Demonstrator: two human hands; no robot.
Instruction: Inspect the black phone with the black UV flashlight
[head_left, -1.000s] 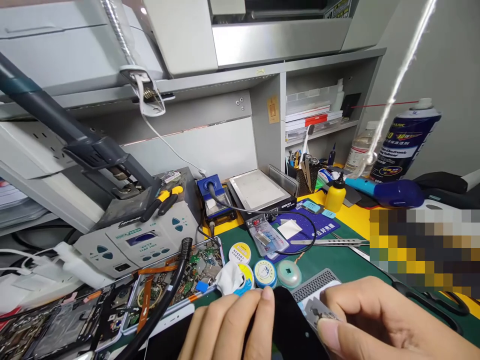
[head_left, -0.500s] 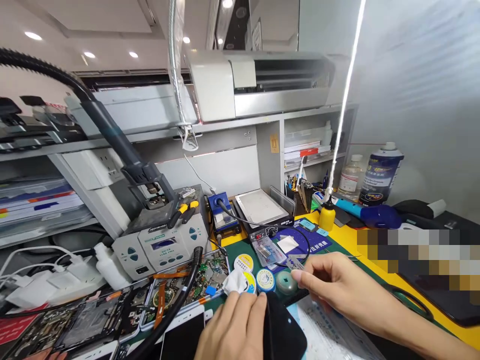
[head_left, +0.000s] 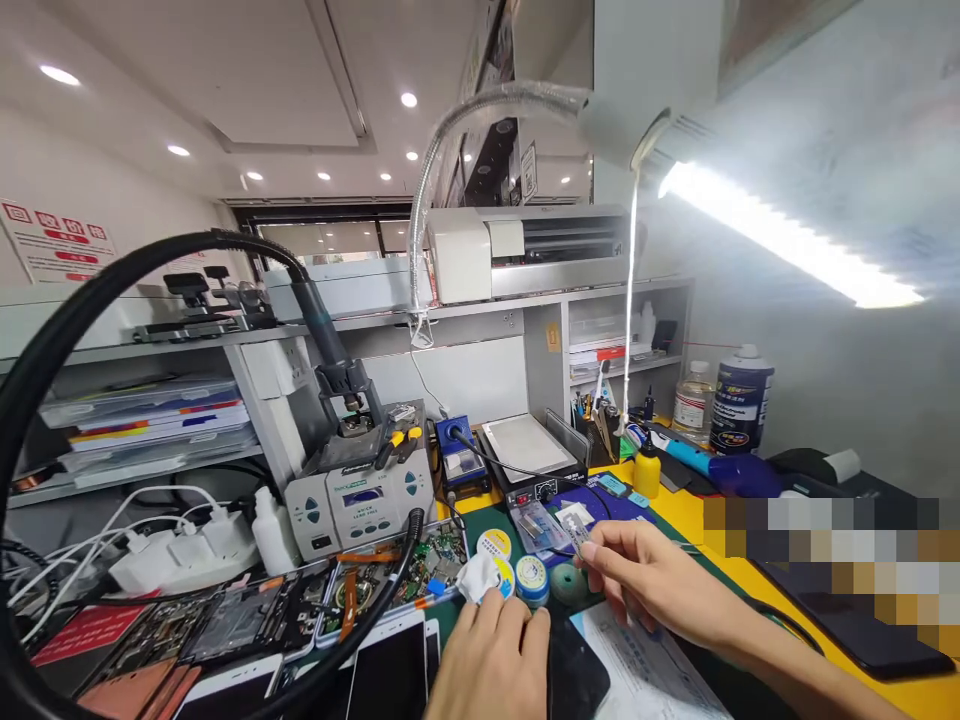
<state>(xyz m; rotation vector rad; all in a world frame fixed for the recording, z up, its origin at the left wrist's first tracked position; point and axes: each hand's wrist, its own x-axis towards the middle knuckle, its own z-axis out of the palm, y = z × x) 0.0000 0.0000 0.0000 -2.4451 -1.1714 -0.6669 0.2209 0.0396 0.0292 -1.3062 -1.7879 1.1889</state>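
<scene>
Right now the right hand [head_left: 637,580] pinches a small metal piece [head_left: 577,531] at twelve o'clock of the left hand [head_left: 491,655], which presses a dark phone [head_left: 574,680] flat; a loose pinch could drop it among the solder tins [head_left: 532,578].

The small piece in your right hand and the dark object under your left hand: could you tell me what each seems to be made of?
The small piece, pinched in the right hand, looks like thin bare metal: grey with a dull glint, though too small to be sure. The dark object under the left hand looks like glossy black glass or plastic, smooth with rounded edges.
</scene>
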